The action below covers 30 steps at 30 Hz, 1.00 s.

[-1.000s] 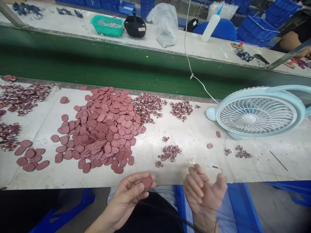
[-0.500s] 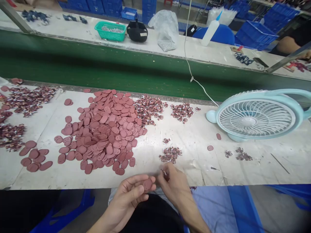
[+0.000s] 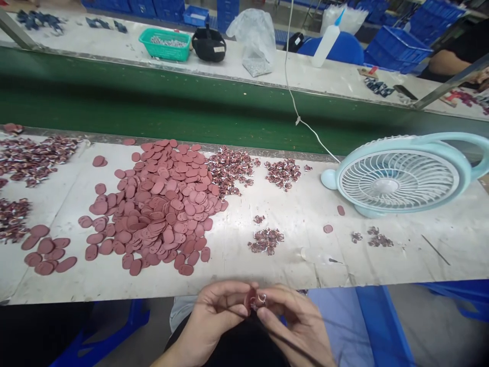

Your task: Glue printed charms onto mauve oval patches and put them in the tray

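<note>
Left hand [image 3: 214,313] fingers are pinching a red oval tag [image 3: 250,299]; right hand [image 3: 296,318] fingers are pressing a small clip [image 3: 262,297] onto it, apparently mid-assembly; seating needs careful alignment.

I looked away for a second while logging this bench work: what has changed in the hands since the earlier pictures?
The right hand, open and empty a second ago, reached to the table, then came back to the left hand; its fingertips now pinch a small patterned piece against the reddish oval piece, which the left hand kept holding. The pile of ovals and the fan stayed put.
</note>
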Each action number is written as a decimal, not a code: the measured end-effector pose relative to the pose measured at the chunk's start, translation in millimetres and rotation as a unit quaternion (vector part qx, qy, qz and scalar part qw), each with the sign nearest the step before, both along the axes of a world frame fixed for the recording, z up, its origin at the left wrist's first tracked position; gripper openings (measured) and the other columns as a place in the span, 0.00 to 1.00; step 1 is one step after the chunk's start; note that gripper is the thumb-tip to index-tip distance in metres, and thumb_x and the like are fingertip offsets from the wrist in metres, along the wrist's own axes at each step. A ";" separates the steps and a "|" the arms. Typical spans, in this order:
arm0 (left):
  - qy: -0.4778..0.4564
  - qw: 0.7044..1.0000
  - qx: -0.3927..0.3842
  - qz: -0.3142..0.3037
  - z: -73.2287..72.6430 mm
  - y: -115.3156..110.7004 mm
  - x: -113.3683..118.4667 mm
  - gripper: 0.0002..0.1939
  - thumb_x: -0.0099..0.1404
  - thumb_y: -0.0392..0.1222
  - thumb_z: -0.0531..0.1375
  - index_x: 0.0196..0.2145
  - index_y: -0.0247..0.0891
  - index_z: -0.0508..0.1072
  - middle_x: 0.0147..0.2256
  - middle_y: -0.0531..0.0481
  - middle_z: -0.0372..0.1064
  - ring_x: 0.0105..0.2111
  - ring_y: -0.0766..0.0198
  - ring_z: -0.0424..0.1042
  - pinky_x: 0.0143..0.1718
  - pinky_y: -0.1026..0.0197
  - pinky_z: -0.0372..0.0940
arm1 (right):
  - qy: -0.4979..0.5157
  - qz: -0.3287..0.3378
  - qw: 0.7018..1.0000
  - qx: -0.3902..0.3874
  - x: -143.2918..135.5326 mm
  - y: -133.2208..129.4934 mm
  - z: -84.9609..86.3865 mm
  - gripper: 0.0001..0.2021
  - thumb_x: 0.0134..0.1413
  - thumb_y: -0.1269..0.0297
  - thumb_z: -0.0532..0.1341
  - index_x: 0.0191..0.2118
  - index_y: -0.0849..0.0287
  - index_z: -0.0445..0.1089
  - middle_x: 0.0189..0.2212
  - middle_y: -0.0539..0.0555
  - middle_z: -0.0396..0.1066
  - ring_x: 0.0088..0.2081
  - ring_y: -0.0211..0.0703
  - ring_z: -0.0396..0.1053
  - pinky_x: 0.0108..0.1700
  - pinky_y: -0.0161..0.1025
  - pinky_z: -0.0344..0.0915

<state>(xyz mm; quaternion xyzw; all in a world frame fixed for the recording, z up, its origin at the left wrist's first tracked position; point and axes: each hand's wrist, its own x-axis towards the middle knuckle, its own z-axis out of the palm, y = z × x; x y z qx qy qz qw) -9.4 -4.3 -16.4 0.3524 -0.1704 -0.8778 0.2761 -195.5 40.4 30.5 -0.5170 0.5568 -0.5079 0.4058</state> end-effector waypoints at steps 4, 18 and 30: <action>0.007 1.000 -0.004 0.004 5.8 -3.8 1.0 0.11 0.58 0.41 0.80 0.39 0.49 0.89 0.52 0.50 0.84 0.46 0.69 0.86 0.53 0.71 0.79 | -0.025 0.006 0.999 0.026 2.4 -6.6 11.8 0.16 0.63 0.71 0.73 0.49 0.39 0.86 0.37 0.45 0.84 0.34 0.37 0.84 0.39 0.25 0.79; -0.046 0.999 -0.006 0.009 4.3 -3.7 -4.8 0.13 0.50 0.45 0.84 0.28 0.39 0.86 0.50 0.45 0.84 0.44 0.63 0.86 0.50 0.68 0.79 | -0.132 -0.005 0.986 0.099 -0.2 6.7 -5.0 0.12 0.62 0.66 0.75 0.47 0.39 0.87 0.40 0.50 0.84 0.40 0.41 0.85 0.42 0.30 0.81; -0.079 0.995 -0.055 0.025 6.6 2.1 -8.1 0.10 0.55 0.49 0.82 0.27 0.44 0.88 0.46 0.45 0.85 0.50 0.60 0.86 0.54 0.68 0.79 | -0.104 -0.010 0.992 0.066 -1.0 -1.1 3.4 0.12 0.59 0.69 0.76 0.44 0.41 0.87 0.37 0.47 0.84 0.35 0.37 0.83 0.40 0.26 0.78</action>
